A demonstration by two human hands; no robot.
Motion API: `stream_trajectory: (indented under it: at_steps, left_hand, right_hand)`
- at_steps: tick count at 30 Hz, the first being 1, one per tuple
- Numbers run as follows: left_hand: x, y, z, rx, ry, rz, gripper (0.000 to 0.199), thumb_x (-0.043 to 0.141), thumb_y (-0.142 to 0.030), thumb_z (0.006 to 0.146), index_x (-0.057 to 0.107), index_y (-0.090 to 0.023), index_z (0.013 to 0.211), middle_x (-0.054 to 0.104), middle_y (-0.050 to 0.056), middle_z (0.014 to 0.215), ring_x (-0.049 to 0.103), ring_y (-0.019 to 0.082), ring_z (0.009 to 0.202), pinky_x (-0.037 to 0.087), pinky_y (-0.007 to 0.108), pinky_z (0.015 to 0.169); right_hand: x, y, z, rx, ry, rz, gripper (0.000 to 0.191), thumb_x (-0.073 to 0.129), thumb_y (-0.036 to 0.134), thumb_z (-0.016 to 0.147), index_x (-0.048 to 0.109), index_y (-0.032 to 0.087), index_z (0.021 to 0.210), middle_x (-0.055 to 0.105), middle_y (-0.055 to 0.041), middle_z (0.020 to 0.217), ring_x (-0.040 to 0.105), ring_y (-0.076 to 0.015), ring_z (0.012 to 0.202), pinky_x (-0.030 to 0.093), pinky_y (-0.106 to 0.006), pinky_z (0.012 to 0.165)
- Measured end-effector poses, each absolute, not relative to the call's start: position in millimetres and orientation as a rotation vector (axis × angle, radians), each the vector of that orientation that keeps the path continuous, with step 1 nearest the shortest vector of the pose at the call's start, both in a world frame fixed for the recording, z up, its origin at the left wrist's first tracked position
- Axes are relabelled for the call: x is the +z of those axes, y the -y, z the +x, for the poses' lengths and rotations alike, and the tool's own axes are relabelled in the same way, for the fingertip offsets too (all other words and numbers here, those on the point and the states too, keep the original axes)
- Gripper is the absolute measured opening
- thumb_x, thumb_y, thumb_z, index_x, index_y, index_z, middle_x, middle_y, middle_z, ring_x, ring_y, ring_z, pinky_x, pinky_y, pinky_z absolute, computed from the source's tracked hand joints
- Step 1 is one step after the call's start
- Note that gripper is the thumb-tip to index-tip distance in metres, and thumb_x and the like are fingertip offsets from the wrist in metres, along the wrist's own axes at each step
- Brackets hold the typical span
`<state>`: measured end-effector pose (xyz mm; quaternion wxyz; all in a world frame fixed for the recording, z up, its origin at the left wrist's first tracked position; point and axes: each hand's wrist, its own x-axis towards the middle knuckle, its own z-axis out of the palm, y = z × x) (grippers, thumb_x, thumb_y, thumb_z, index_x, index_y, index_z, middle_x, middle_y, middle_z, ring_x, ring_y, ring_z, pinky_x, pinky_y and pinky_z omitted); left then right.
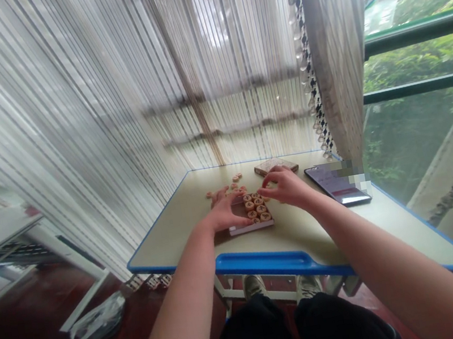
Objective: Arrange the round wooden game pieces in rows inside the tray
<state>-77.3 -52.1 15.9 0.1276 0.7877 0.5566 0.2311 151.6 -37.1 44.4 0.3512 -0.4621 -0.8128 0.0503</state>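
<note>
A shallow box (239,210) with a pale near rim lies on the desk. Round wooden Chinese chess pieces (260,209) sit in rows along its right side. My left hand (225,211) spreads over the left part of the box, thumb by the nearest pieces and fingers toward the far left corner. At the box's far right corner is my right hand (284,185), with thumb and forefinger brought close together. Whatever may be between those fingertips is hidden. More loose pieces (235,178) lie on the desk beyond the box, partly behind my left hand.
The cream desk (166,225) has a blue edge and a blue pen groove (262,261) in front. A flat patterned box lid (275,166) lies at the back. A large dark phone or tablet (338,183) lies to the right. Behind hangs a string curtain (229,77).
</note>
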Motion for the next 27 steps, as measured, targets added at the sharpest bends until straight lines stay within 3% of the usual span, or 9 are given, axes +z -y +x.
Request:
stream_trajectory:
  at_steps: [3,7,10,14,27]
  left_hand:
    - [17.4,52.4,-77.1,0.696,-1.636,2.267,0.083,0.077,-0.051,0.04,0.054,-0.031,0.117,0.03,0.005,0.14,0.017,0.033,0.132,0.018,0.047,0.108]
    - [21.6,50.3,-74.6,0.787,-1.624,2.216,0.06,0.071,-0.041,0.057,0.057,-0.03,0.114,0.038,0.004,0.137,0.027,0.029,0.129,0.024,0.042,0.107]
    - [22.7,43.3,-73.4,0.987,-1.72,2.127,0.042,0.061,-0.027,0.068,0.06,-0.026,0.109,0.054,0.004,0.121,0.042,0.022,0.118,0.032,0.034,0.102]
    - [17.2,32.0,-76.5,1.275,-2.008,2.021,0.026,0.05,-0.023,0.073,0.064,-0.018,0.094,0.063,0.006,0.1,0.052,0.02,0.101,0.036,0.032,0.096]
    - [0.5,15.7,-91.9,1.45,-2.302,1.82,0.019,0.045,-0.021,0.072,0.062,-0.017,0.08,0.064,0.006,0.087,0.055,0.019,0.09,0.038,0.031,0.089]
  right_hand:
    - [43.7,39.2,149.4,0.139,2.136,-1.149,0.028,0.061,0.048,0.07,0.068,0.022,0.074,0.056,-0.0074,0.09,0.051,-0.022,0.091,0.04,-0.037,0.08]
    - [40.3,49.3,138.5,0.164,2.26,-0.997,0.026,0.063,0.046,0.07,0.068,0.021,0.076,0.056,-0.006,0.087,0.05,-0.0195,0.087,0.04,-0.033,0.08]
    - [35.2,58.8,127.6,0.147,2.357,-0.926,0.021,0.067,0.041,0.067,0.069,0.022,0.075,0.056,-0.0058,0.085,0.048,-0.0197,0.084,0.04,-0.033,0.076]
    - [29.0,65.0,119.9,0.09,2.385,-0.911,0.022,0.071,0.041,0.062,0.07,0.022,0.074,0.056,-0.007,0.087,0.044,-0.023,0.089,0.039,-0.035,0.076]
    - [32.3,65.9,122.2,0.142,2.43,-1.0,0.025,0.071,0.047,0.059,0.072,0.025,0.07,0.056,-0.0067,0.088,0.044,-0.023,0.089,0.036,-0.036,0.078]
